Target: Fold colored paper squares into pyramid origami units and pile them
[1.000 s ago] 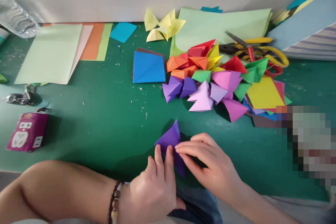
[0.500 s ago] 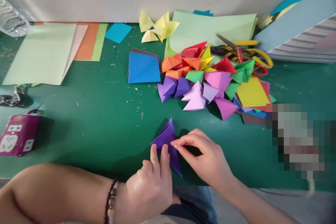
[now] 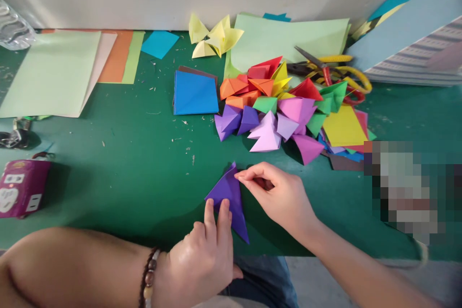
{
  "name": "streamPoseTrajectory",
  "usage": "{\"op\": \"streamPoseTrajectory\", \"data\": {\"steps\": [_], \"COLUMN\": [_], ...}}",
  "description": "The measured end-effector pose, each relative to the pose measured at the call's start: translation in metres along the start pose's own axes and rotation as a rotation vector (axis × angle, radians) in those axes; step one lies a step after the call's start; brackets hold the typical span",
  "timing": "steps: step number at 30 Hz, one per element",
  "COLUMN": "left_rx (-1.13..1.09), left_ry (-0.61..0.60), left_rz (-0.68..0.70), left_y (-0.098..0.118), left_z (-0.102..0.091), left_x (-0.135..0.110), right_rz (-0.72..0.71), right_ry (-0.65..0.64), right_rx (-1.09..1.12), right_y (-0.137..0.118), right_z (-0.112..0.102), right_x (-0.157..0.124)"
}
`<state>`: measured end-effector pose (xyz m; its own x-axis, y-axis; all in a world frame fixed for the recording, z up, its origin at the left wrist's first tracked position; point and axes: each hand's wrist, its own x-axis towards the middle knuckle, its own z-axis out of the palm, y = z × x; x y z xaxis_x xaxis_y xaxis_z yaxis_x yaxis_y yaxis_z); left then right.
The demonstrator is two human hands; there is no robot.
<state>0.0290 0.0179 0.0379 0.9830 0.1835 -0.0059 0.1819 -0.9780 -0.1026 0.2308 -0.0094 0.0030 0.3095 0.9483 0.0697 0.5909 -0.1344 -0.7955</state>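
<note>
- At the far left, a purple box sits well apart from both hands; a wide stretch of table runs from it to the paper, giving the left side the most open room.
- The left hand comes in from the lower left, fingers loosely spread, gripping nothing; two fingertips rest on the lower left part of the purple paper.
- The blue square sheets lie beyond the fingers, away from the body and apart from the paper.
- The purple paper lies in front of the body, between the two hands, near the table's near edge. Its long side slants from an upper point down to a lower tip close to that edge; a third corner points left.
- The folded pieces crowd the table just beyond the right hand, so room is tighter on that side.
- The right hand meets the paper from the right, its grip narrow, thumb and index tips together at the upper point, nearer to it than the left hand; I cannot tell whether paper is pinched between them.
</note>
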Motion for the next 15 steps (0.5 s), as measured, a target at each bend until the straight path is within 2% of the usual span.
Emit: {"op": "streamPoseTrajectory", "data": {"steps": [9, 15], "left_rx": [0.016, 0.019], "left_ry": [0.006, -0.032], "left_rz": [0.009, 0.03], "left_y": [0.0007, 0.0007], "left_z": [0.0014, 0.0005], "left_x": [-0.0012, -0.0013], "right_rz": [-0.024, -0.058], "right_ry": [0.033, 0.079], "right_rx": [-0.029, -0.084], "right_y": [-0.0038, -0.0026], "right_z": [0.0005, 0.0009], "right_x": [0.004, 0.0081]}}
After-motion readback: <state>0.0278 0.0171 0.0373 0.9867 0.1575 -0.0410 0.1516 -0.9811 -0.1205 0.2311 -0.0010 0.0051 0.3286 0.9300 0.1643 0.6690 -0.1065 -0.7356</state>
